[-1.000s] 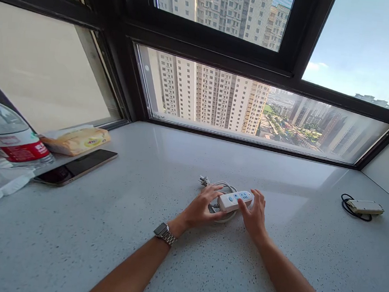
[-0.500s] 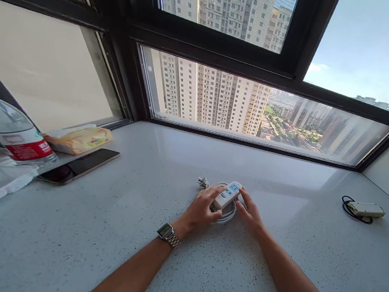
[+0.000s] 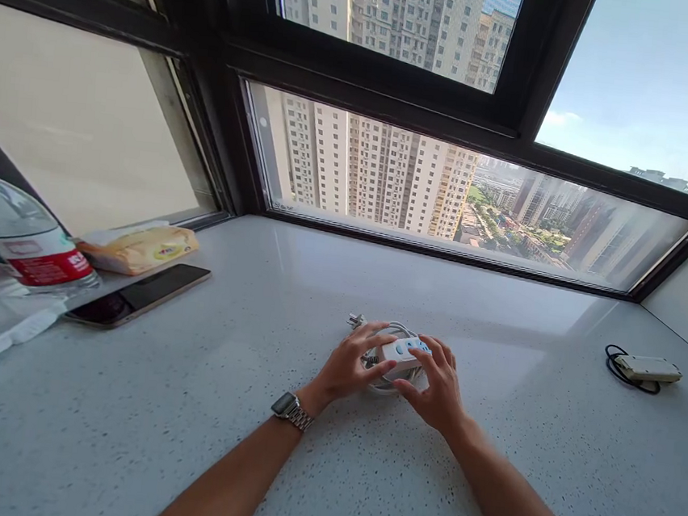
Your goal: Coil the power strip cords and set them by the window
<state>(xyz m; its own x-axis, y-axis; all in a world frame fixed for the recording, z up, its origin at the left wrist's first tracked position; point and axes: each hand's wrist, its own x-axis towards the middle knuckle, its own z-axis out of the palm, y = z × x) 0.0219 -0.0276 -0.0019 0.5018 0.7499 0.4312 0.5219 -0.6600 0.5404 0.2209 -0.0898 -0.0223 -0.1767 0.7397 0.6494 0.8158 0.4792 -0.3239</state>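
Your power strip [image 3: 401, 350] has swung more level across the view since half a second ago, and your right hand [image 3: 440, 393] now reaches over its right end. Leftmost, the plug [image 3: 356, 321] lies on the desk [image 3: 123, 399] just beyond your left hand [image 3: 345, 368], whose fingers and thumb clamp the strip's left end. Between your hands, the strip sits over its coiled cord [image 3: 400, 326]. Your right fingers arch on top, apart from the thumb; whether they grip is unclear. You seem to be turning the strip on the coil; the next move calls for steadying both ends.
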